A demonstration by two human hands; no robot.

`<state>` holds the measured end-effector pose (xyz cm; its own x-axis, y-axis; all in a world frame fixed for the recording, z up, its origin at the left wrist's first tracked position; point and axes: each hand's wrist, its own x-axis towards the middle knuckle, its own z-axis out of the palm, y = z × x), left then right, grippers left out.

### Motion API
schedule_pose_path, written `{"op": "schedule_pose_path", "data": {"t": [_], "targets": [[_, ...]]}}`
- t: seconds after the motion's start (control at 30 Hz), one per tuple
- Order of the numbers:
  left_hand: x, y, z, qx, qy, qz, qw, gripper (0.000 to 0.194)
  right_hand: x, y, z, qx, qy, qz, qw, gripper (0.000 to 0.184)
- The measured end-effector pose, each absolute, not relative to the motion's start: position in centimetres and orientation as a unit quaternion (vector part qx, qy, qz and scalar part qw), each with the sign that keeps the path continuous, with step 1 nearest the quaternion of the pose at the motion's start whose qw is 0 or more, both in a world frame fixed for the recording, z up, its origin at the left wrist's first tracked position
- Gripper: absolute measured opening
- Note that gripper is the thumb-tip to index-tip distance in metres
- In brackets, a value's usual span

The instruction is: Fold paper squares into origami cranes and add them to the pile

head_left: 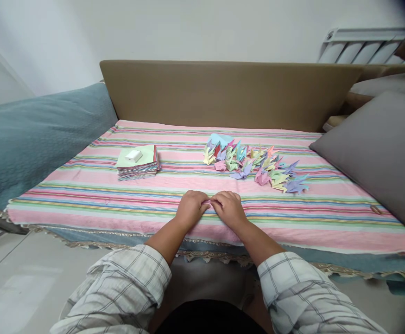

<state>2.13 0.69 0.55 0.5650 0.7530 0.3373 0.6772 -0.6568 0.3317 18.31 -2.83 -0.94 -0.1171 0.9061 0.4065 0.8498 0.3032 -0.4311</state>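
Note:
My left hand (191, 208) and my right hand (229, 208) meet low over the front of the striped cloth, thumbs and fingertips pinched together. Between them is a small piece of pinkish folded paper (208, 202), mostly hidden by my fingers, so its shape cannot be made out. Just beyond my right hand lies a spread of folded paper cranes (243, 170) in pink, purple, yellow, green and blue. To the left of my hands sits a stack of square coloured paper (138, 170), its top sheet light green, with a small white box-like object (133, 156) resting on it.
The pink striped cloth (84, 204) covers a sofa seat. A brown backrest (223, 95) runs along the rear. On the left is a blue-covered armrest (42, 134), on the right a grey cushion (379, 148). A small brown item (376, 209) lies near the cushion.

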Motion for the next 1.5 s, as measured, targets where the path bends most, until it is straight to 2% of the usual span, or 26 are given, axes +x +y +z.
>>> {"op": "schedule_pose_path", "data": {"t": [0.13, 0.47, 0.63, 1.13, 1.23, 1.3, 1.4, 1.5], "targets": [[2.1, 0.9, 0.2, 0.877, 0.396, 0.26, 0.085, 0.005, 18.8, -3.1, -1.2, -0.567, -0.762, 0.053, 0.308, 0.01], [1.8, 0.9, 0.6, 0.89, 0.391, 0.227, 0.062, 0.005, 19.5, -3.2, -1.5, -0.541, -0.78, 0.047, 0.312, 0.011], [0.9, 1.5, 0.9, 0.924, 0.326, 0.19, 0.062, 0.009, 20.0, -3.1, -1.5, -0.509, -0.812, 0.023, 0.285, 0.015], [1.1, 0.9, 1.4, 0.932, 0.332, 0.142, 0.006, 0.019, 19.0, -3.3, -0.7, -0.53, -0.825, -0.073, 0.182, 0.017], [0.9, 0.9, 1.5, 0.911, 0.361, 0.183, 0.076, 0.015, 18.8, -3.3, -0.8, -0.527, -0.826, -0.088, 0.18, 0.021], [0.6, 1.1, 1.5, 0.855, 0.413, 0.268, 0.16, 0.021, 18.8, -3.3, -0.6, -0.533, -0.815, -0.068, 0.215, 0.024], [0.5, 1.4, 1.4, 0.705, 0.478, 0.429, 0.299, 0.036, 19.0, -3.4, 0.2, -0.552, -0.76, 0.033, 0.34, 0.024], [1.0, 1.1, 1.6, 0.559, 0.467, 0.481, 0.488, 0.04, 18.9, -3.4, 1.1, -0.548, -0.632, 0.222, 0.501, 0.025]]}}
